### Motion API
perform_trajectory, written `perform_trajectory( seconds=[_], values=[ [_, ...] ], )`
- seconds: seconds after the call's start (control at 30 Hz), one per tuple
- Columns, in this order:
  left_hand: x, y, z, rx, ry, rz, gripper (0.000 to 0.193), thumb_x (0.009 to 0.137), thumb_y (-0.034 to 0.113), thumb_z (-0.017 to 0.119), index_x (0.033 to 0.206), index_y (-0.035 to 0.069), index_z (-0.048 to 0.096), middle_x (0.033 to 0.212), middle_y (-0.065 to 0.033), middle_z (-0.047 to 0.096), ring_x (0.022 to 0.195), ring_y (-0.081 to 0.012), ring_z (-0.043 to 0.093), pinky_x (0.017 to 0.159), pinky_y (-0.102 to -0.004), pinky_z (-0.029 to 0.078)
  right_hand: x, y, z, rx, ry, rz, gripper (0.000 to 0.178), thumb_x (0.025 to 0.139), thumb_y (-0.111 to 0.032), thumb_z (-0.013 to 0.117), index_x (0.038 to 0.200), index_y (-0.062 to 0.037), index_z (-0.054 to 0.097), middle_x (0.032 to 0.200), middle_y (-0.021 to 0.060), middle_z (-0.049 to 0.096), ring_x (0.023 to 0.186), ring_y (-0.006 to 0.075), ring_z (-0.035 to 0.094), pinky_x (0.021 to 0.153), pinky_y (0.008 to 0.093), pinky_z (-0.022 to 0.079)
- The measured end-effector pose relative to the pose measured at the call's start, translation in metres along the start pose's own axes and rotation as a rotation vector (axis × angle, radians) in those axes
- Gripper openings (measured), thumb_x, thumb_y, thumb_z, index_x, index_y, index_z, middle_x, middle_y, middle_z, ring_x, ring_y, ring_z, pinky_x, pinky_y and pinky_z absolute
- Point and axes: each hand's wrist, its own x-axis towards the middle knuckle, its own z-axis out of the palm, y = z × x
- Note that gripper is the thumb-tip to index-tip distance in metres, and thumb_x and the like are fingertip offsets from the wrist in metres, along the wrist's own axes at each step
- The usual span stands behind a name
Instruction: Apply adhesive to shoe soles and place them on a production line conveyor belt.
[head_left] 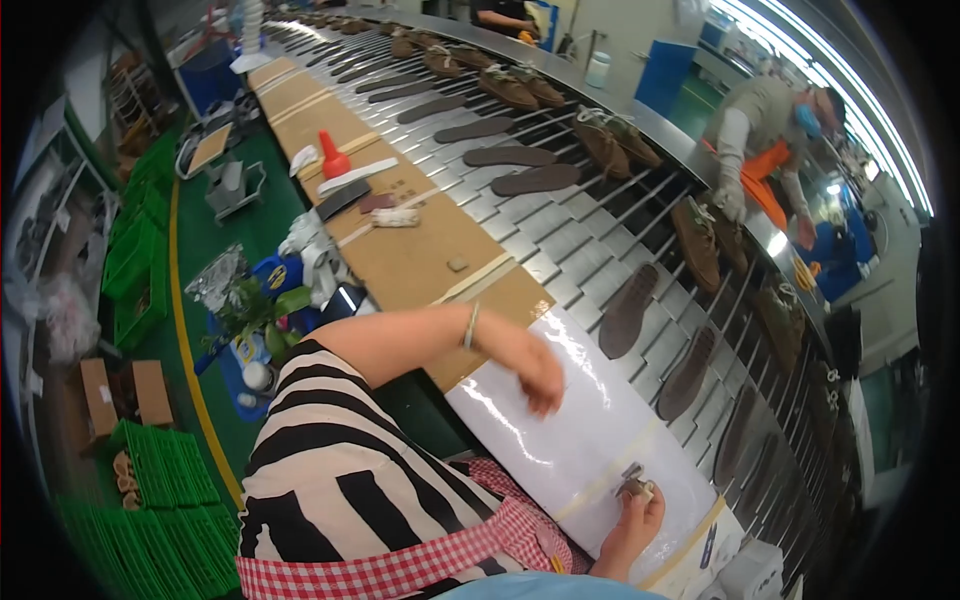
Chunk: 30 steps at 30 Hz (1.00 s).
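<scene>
My left hand point(541, 378) hangs over a glossy white sheet point(500, 400) on the bench, its wrist bent and fingers pointing down. Motion blurs its fingers, and I see no object in them. Lower right, my right hand point(632, 525) pinches a small silvery metal piece with a pale part point(634, 484) above the same sheet; its exact kind is too small to make out. Just beyond the sheet, dark flat insoles point(630, 310) lie on the slatted metal conveyor point(585, 262). Brown lace-up shoes point(697, 243) stand in pairs along its far side.
Cardboard covers the bench point(400, 265), with a red squeeze bottle point(333, 157) and a dark block point(342, 200) on it. Green crates point(165, 465) and open cartons point(150, 392) stand on the floor at left. A gloved co-worker point(755, 140) handles shoes across the conveyor.
</scene>
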Motion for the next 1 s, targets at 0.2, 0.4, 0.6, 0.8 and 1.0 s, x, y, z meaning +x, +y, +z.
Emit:
perform_trajectory(
  seconds=[0.2,0.4,0.6,0.8,1.0],
  values=[
    [0.042,-0.01,-0.212,0.835,0.811,-0.276,0.043,0.097,0.036,0.06,0.125,0.005,0.064,0.124,-0.0138,0.068,0.115,-0.0273,0.063,0.1,-0.0383,0.047,0.023,0.031,-0.01,0.027,-0.021,0.031,0.037,0.094,-0.016,0.067,0.125,0.0001,0.054,0.104,0.0078,0.065,0.094,0.0155,0.062,0.088,0.0305,0.051],
    [0.006,-0.094,-0.346,1.122,1.299,-0.619,0.055,0.087,0.041,0.069,0.132,0.01,0.061,0.134,-0.0178,0.06,0.127,-0.0353,0.056,0.109,-0.044,0.043,0.027,0.039,-0.019,-0.019,0.036,0.146,0.04,0.093,-0.018,0.068,0.124,0.0012,0.053,0.1,0.0084,0.064,0.085,0.0156,0.061,0.077,0.03,0.053],
    [0.035,-0.069,-0.342,0.999,1.419,-0.835,0.069,0.079,0.048,0.076,0.133,0.011,0.055,0.133,-0.0165,0.058,0.125,-0.0358,0.055,0.104,-0.0504,0.045,0.015,0.052,-0.052,0.099,0.031,0.213,0.047,0.093,-0.024,0.068,0.129,-0.0002,0.049,0.1,0.0086,0.062,0.082,0.0165,0.059,0.072,0.028,0.052],
    [0.033,-0.055,-0.285,0.541,1.499,-0.427,0.063,0.088,0.05,0.069,0.131,0.006,0.056,0.119,-0.0196,0.064,0.109,-0.0324,0.065,0.093,-0.0436,0.053,0.027,0.057,-0.05,0.133,-0.073,0.108,0.05,0.092,-0.028,0.07,0.129,-0.0001,0.05,0.097,0.0064,0.059,0.084,0.0159,0.055,0.075,0.0264,0.048],
    [0.068,-0.025,-0.144,-0.72,0.644,0.637,0.069,0.099,0.057,0.051,0.136,-0.001,0.049,0.113,-0.0177,0.067,0.103,-0.0326,0.069,0.09,-0.0481,0.059,0.025,0.004,0.001,0.144,0.083,0.174,0.041,0.09,-0.013,0.07,0.124,0.0044,0.056,0.113,0.0111,0.064,0.103,0.0202,0.063,0.092,0.0343,0.051]
  ],
)
